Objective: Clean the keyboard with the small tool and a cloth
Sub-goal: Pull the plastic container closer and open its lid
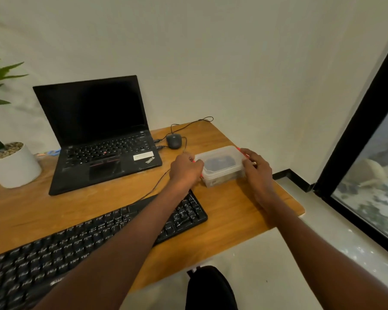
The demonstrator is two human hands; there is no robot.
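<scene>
Both hands are gripping a clear plastic container point(220, 166) by its short ends, the left hand point(185, 170) curling its fingers over the near-left end and the right hand point(257, 168) clasping the far-right end, where red clips are showing at the lid's edges. Something dark and rounded is lying inside; what it is cannot be made out through the lid.

At far left, a white pot point(12, 166) topped with pebbles is holding a green plant on the wooden desk point(233, 209). Beside it an open black laptop point(99, 135) is sitting with its screen dark, and a wired black mouse point(174, 140) is resting just to its right, its cable looping toward the back edge. The black keyboard point(81, 242) is lying diagonally along the near edge, the left forearm crossing above its right end. Bare wood is showing between keyboard and laptop, and around the container up to the desk's rounded right corner. Both arms are reaching forward, nearly straight. Right of the desk, pale floor is running to a black-framed glass panel point(367, 175). A dark bag point(211, 289) is sitting on the floor below the desk.
</scene>
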